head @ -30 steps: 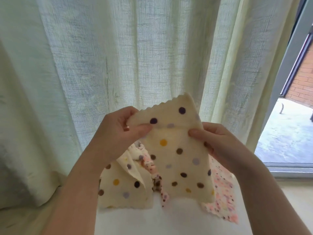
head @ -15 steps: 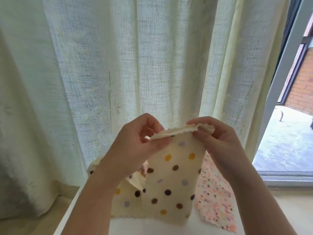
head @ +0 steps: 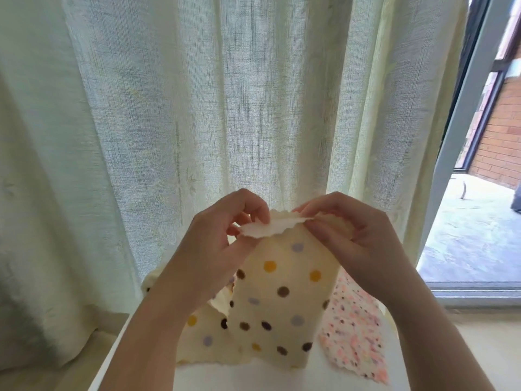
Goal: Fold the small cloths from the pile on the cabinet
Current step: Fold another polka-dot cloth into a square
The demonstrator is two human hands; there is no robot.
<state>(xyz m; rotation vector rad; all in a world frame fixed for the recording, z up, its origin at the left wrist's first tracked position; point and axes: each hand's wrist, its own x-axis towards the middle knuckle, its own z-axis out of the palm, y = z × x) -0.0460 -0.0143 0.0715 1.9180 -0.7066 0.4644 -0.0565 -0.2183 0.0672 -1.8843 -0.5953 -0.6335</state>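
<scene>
A cream cloth with coloured polka dots hangs in the air above the white cabinet top. My left hand pinches its top left corner and my right hand pinches its top right corner, the two hands close together. The scalloped top edge is doubled over between them. Behind it on the cabinet lie another cream dotted cloth and a white cloth with pink speckles.
A pale sheer curtain hangs right behind the cabinet. To the right are a grey door frame, an open doorway onto a paved yard and a brick wall. The floor shows left of the cabinet.
My hands have drawn together and the cloth's raised top flap has folded down, so the cloth now hangs narrower and doubled at its top edge. The camera has tilted slightly.
</scene>
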